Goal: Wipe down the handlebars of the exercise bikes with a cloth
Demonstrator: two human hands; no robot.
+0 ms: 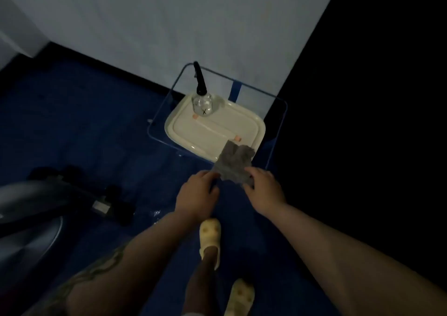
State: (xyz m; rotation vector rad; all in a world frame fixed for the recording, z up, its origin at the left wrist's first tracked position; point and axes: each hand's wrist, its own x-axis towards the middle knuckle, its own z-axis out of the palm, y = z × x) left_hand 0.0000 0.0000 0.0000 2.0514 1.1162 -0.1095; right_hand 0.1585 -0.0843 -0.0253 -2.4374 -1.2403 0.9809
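Observation:
A grey cloth [234, 163] is held in the air over the near right corner of a cream tray [183, 132]. My left hand [197, 193] pinches the cloth's left edge, and my right hand [262, 188] grips its right lower edge. Both hands sit side by side just in front of the tray. At the far left I see the grey base and black foot of an exercise bike [36, 202]; its handlebars are out of view.
The tray lies on a clear table with blue edges [278, 132] against a white wall. A clear spray bottle with a black nozzle [202, 98] stands at the tray's far corner. The floor is dark blue. My feet in yellow clogs [210, 239] are below.

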